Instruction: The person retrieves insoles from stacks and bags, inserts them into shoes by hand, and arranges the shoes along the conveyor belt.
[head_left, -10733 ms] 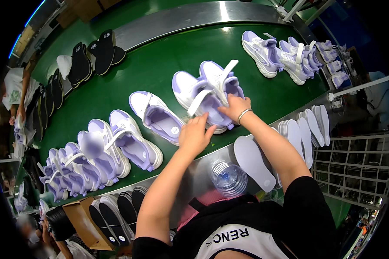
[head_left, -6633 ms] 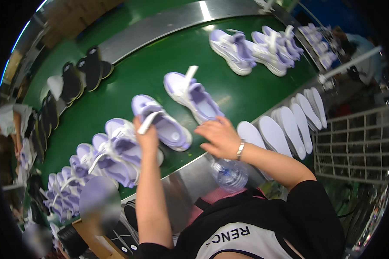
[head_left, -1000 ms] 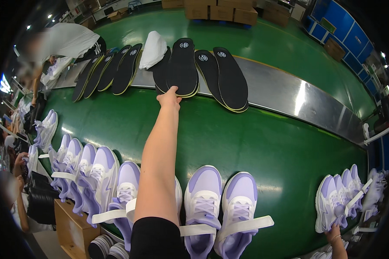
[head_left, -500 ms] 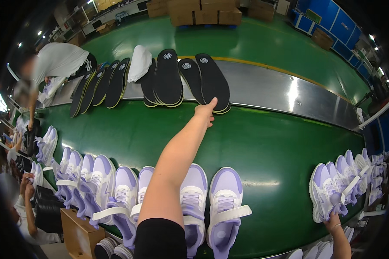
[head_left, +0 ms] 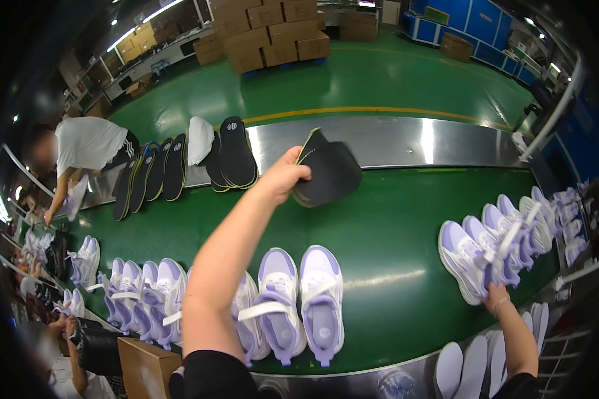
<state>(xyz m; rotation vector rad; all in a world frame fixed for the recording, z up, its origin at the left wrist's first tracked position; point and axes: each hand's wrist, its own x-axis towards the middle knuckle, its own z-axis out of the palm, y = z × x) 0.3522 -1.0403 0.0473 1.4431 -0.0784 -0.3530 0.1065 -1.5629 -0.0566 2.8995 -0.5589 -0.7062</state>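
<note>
My left hand [head_left: 287, 174] is closed on black insoles [head_left: 331, 171] with a yellow-green edge, held up over the green belt near the metal ledge. They look bent, and I cannot tell how many there are. At the right, my right hand [head_left: 498, 298] is closed round the heel of a white and lilac sneaker [head_left: 460, 256], the nearest in a row standing on the belt. Its fingertips are partly hidden. Below my left forearm, more sneakers [head_left: 323, 299] stand in a row, toes pointing away; the forearm covers part of it.
Black insoles [head_left: 237, 156] and a white wad [head_left: 200, 141] lie along the metal ledge [head_left: 386, 143]. Pale insoles [head_left: 472, 366] stand at the lower right. A cardboard box [head_left: 146, 369] is at lower left. A co-worker in a white shirt [head_left: 90, 143] leans in at the left.
My left hand has lifted the black insoles off the metal ledge, and they now bend in its grip. The view has shifted. My right hand stays at the sneaker's heel.
</note>
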